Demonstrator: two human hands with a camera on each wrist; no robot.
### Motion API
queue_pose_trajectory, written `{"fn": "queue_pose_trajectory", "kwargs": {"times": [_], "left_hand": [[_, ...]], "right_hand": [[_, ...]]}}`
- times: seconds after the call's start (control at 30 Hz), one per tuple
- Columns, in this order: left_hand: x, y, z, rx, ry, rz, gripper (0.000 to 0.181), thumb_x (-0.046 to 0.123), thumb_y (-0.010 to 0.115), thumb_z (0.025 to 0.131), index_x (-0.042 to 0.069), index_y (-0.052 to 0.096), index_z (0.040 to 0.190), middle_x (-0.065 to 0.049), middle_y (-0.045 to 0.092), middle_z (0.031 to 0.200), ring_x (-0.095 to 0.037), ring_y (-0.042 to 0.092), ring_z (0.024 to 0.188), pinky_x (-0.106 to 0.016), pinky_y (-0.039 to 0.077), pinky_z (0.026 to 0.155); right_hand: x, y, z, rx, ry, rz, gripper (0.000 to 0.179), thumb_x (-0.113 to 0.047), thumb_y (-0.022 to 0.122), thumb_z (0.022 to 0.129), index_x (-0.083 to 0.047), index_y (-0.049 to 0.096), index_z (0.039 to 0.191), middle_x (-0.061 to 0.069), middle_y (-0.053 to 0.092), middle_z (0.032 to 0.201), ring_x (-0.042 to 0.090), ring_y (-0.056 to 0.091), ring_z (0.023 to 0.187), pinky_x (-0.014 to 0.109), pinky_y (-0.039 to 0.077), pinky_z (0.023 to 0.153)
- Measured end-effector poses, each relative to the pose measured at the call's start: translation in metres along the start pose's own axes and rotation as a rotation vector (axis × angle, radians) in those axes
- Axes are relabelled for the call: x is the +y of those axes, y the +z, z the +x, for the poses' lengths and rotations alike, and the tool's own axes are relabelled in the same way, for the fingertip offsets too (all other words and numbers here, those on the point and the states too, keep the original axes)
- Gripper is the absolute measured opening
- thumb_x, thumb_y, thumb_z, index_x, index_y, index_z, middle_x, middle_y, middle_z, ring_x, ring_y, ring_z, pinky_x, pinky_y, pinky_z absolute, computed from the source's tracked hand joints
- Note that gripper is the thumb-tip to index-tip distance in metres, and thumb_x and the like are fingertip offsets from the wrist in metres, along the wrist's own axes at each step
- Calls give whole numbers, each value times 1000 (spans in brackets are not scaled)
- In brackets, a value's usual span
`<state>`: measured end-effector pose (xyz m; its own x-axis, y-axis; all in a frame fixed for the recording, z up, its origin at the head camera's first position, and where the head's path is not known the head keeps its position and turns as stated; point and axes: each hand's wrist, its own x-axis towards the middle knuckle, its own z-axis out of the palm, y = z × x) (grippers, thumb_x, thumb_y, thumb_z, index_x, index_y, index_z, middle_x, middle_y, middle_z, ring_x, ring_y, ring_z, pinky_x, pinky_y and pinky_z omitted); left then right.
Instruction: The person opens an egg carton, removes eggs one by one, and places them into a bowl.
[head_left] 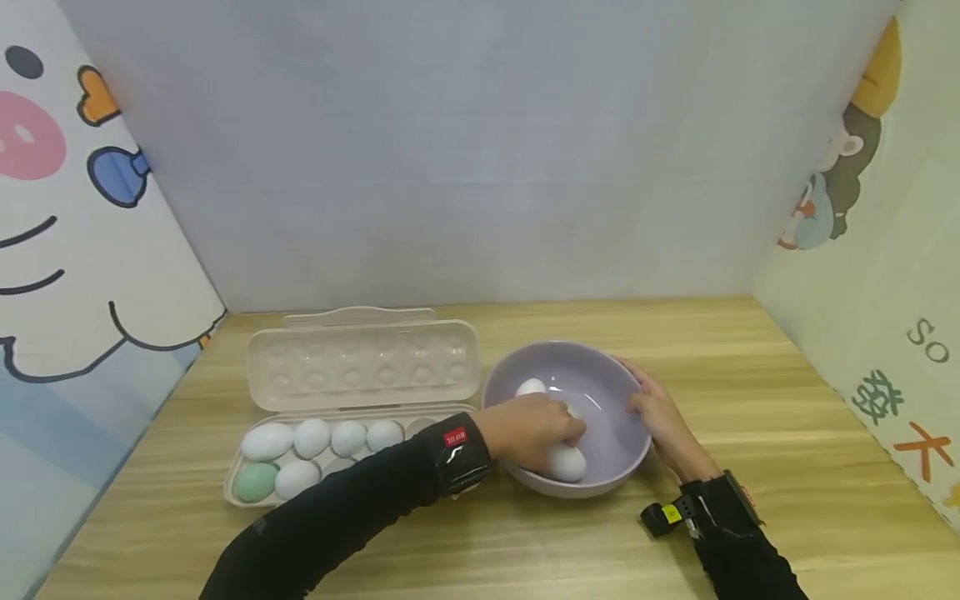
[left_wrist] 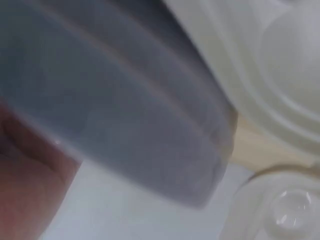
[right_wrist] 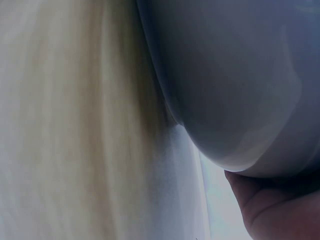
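A lavender bowl [head_left: 611,442] stands on the table, with white eggs inside. My left hand [head_left: 528,429] reaches over its left rim, fingers curled down at a white egg [head_left: 567,464] near the bowl's front; the fingertips are partly hidden. Another white egg [head_left: 531,386] lies behind the hand, and one more shows past the fingers. My right hand [head_left: 663,417] grips the bowl's right side, thumb over the rim and fingers outside. Left of the bowl is an open egg carton [head_left: 363,367] holding several white eggs [head_left: 312,437] and a green egg [head_left: 257,482].
The wooden table [head_left: 570,550] meets a pale back wall [head_left: 465,167] and printed side panels [head_left: 885,333]. My left sleeve [head_left: 337,500] crosses the carton's front right part and covers some of its cups. A wrist camera [head_left: 660,518] hangs beside my right forearm.
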<state>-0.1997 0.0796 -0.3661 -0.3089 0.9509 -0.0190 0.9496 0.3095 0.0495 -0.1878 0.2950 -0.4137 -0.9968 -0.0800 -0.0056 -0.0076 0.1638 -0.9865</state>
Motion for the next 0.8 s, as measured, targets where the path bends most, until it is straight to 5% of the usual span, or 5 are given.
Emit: {"fn": "queue_pose_trajectory", "kwargs": {"times": [0.2, 0.4, 0.63, 0.8], "left_hand": [[-7, -31, -20, -1, -25, -97, 23, 18, 67, 77, 13, 60, 98, 3, 59, 94, -9, 51, 86, -23, 42, 75], [-26, -52, -75, 78, -103, -204, 16, 12, 60, 82, 12, 58, 98, -2, 60, 95, -15, 54, 88, -28, 45, 77], [-53, -37, -141, 107, -264, -170, 11, 11, 62, 78, 12, 60, 89, 2, 59, 86, -15, 55, 81, -31, 47, 73], [-62, -17, -169, 97, -387, -156, 7, 17, 62, 78, 13, 60, 84, 3, 60, 82, -12, 55, 75, -31, 48, 68]], "right_hand": [[0, 0, -1, 5, 1, 3, 70, 10, 33, 70, -7, 27, 138, 17, 25, 142, 33, 32, 119, 30, 40, 82], [0, 2, 1, 9, 1, -2, 70, 10, 33, 70, -8, 27, 138, 17, 24, 142, 35, 33, 119, 33, 40, 83], [0, 3, 0, 3, 13, -26, 71, 9, 34, 71, -10, 25, 139, 16, 21, 144, 36, 30, 121, 46, 37, 91], [-2, 2, -2, 5, 21, -32, 71, 9, 33, 72, -11, 24, 139, 17, 20, 144, 38, 29, 121, 46, 38, 90]]}}
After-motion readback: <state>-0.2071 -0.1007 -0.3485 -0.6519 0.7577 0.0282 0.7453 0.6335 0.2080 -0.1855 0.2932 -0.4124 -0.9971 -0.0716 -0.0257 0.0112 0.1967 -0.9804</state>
